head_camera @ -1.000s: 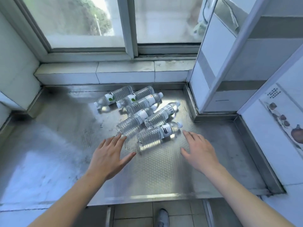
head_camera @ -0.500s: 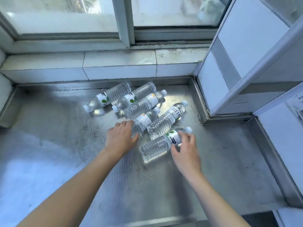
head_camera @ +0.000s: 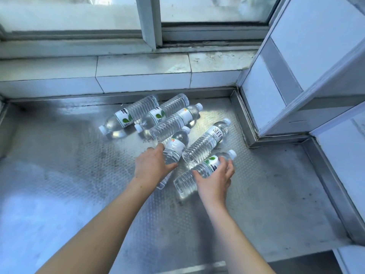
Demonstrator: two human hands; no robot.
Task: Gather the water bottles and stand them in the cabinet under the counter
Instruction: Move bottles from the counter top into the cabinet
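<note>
Several clear plastic water bottles lie on their sides on the steel counter. My left hand grips the bottle with the orange-marked label, fingers curled round its lower body. My right hand grips the nearest bottle with the green-leaf label at its middle. Beside them lies a bottle with dark lettering. Farther back lie another orange-marked bottle and two green-leaf bottles. The cabinet under the counter is out of view.
A tiled ledge and a window frame run along the back. A white wall column with a steel base closes off the right side. The counter's raised steel rim runs down the right edge.
Both hands reached forward from the counter to the bottles and closed round one each. The camera has moved closer and tilted down.
</note>
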